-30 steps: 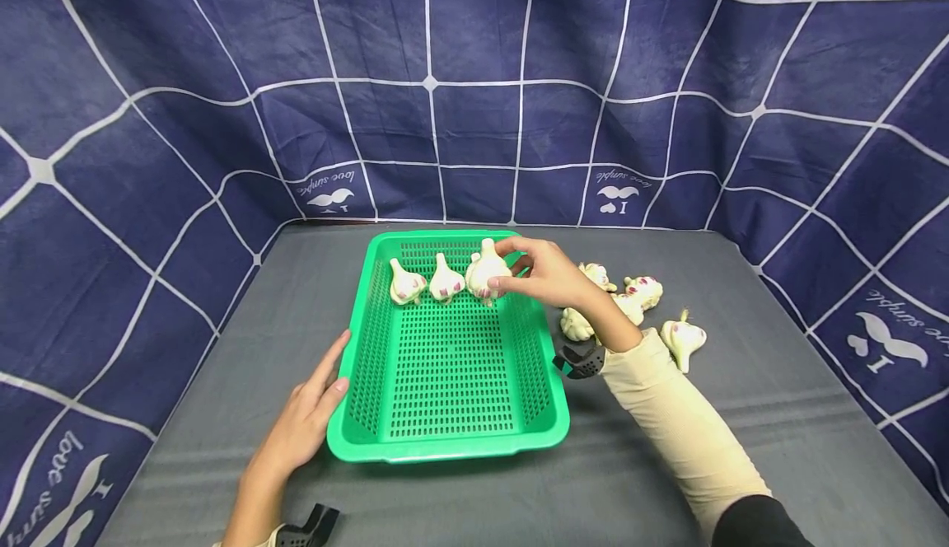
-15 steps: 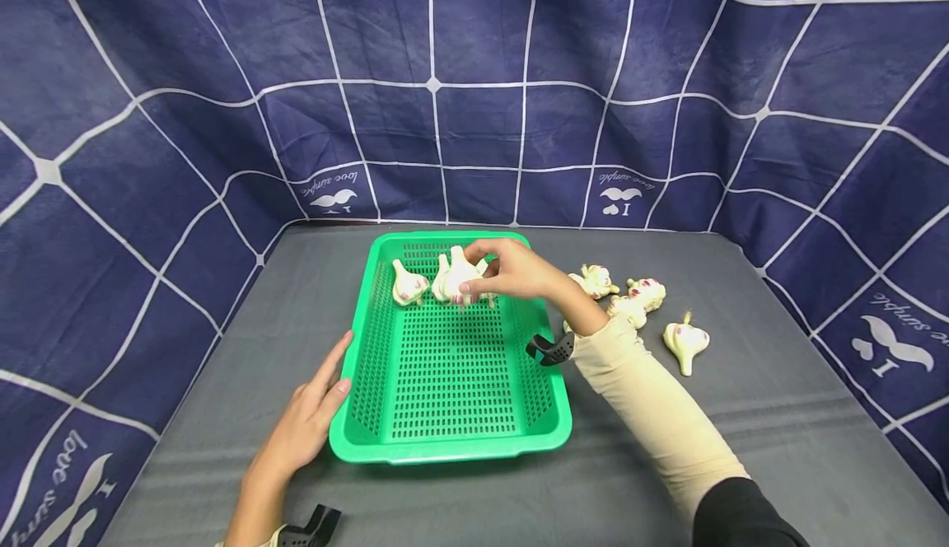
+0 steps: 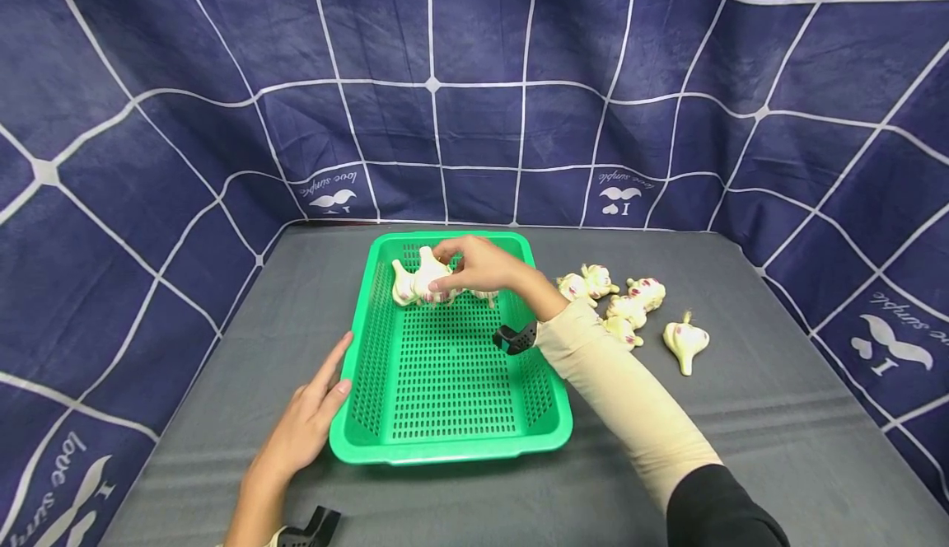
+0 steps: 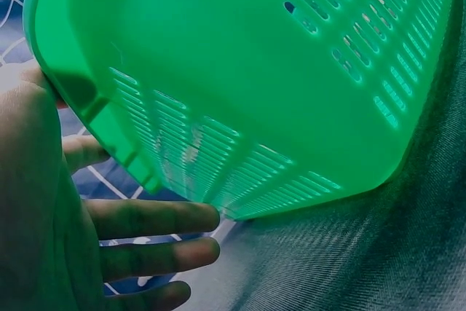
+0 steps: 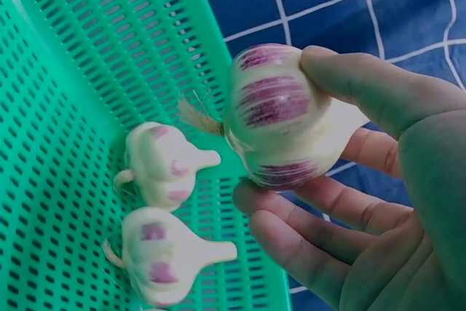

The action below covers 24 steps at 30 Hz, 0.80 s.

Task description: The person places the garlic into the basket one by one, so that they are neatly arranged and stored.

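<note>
My right hand (image 3: 478, 267) pinches a garlic bulb (image 5: 273, 111) between thumb and fingers, above the back part of the green basket (image 3: 452, 453). The bulb is white with purple patches, its root tuft facing away from the palm in the right wrist view. Below it in the basket lie a garlic bulb at the left (image 3: 402, 287) and others partly hidden by the held bulb and the hand. Two of them, an upper bulb (image 5: 160, 165) and a lower bulb (image 5: 171, 256), show in the right wrist view. My left hand (image 3: 300, 423) rests against the basket's left rim, fingers extended.
Several garlic bulbs (image 3: 628, 310) lie in a cluster on the grey tabletop (image 3: 741, 432), right of the basket. A single bulb (image 3: 685, 343) lies apart, farther right. A blue checked cloth (image 3: 474, 127) hangs behind and at both sides.
My right hand has carried the held garlic bulb leftward over the row in the basket. More of the cluster on the table has come into sight. My left hand stays at the rim.
</note>
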### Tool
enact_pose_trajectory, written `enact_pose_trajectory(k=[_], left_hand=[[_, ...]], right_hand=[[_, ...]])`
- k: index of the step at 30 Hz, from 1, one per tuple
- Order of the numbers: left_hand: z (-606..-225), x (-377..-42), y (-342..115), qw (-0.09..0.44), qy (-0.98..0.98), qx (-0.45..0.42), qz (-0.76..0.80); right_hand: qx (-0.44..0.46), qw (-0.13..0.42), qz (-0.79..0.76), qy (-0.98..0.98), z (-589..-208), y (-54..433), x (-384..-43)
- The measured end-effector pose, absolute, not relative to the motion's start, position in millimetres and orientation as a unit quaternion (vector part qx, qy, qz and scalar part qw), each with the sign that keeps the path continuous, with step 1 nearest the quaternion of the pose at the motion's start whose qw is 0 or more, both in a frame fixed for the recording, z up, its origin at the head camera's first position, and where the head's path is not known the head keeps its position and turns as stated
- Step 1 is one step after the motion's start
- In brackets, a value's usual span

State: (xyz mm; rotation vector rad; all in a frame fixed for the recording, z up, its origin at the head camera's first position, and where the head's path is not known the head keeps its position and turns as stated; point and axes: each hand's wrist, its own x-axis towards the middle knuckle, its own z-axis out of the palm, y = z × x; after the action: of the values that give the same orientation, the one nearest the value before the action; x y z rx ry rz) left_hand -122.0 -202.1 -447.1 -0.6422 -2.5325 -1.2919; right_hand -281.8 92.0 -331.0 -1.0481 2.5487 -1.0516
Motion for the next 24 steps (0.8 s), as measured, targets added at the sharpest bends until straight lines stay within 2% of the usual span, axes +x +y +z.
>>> enact_pose_trajectory(k=[6, 11, 24], left_hand=[[-447.6, -121.7, -201.9, 0.114, -0.863, -0.219, -0.440], [-448.5, -121.7, -202.0, 0.114, -0.863, -0.220, -0.439], [-447.4, -122.2, -202.4, 0.112, -0.870, -0.215, -0.429]], right_hand=[[-0.353, 0.114, -0.334, 0.866, -335.2, 75.6, -286.7], [-0.341, 0.108, -0.302, 0.884, -344.0, 64.0, -288.9], [-0.322, 0.134, -0.269, 0.898, -375.0, 54.7, -292.2]])
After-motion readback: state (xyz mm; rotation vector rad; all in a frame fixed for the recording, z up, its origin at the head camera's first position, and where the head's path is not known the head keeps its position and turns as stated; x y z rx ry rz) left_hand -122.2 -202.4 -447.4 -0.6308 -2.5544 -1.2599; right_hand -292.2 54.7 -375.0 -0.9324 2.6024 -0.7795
